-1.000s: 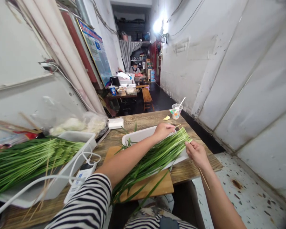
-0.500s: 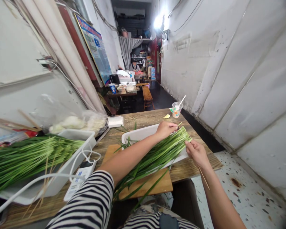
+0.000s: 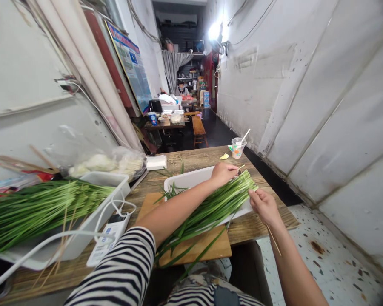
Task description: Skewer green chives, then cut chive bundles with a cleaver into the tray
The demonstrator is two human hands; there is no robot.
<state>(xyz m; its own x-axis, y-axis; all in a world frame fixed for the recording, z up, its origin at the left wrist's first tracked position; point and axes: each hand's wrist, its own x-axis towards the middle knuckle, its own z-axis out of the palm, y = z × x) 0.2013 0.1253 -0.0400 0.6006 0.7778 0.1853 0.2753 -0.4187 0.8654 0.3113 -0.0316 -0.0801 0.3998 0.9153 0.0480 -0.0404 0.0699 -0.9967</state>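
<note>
A bunch of garlic chives (image 3: 223,204) lies across a white plastic tray (image 3: 193,173), its pale cut ends toward the right and its leaves trailing toward me. My left hand (image 3: 224,173) reaches over the bunch and pinches a chive stalk (image 3: 241,167) beside the cut ends. At the near side of those ends, my right hand (image 3: 264,204) is closed on a thin bamboo skewer (image 3: 273,239), which sticks out below it along the wrist. Its fingertips touch the bunch. Whether the skewer's other end passes into the stalks is hidden.
A wooden board (image 3: 207,246) lies under the tray. At left stand a second white tray (image 3: 123,187) of chives, loose skewers (image 3: 62,242), a power strip (image 3: 110,240) and a white cable (image 3: 44,248). A plastic cup (image 3: 238,149) stands at the far edge. One person sits far back.
Both hands keep nearly the same hold and place at the cut ends. The whole view has shifted slightly to the right.
</note>
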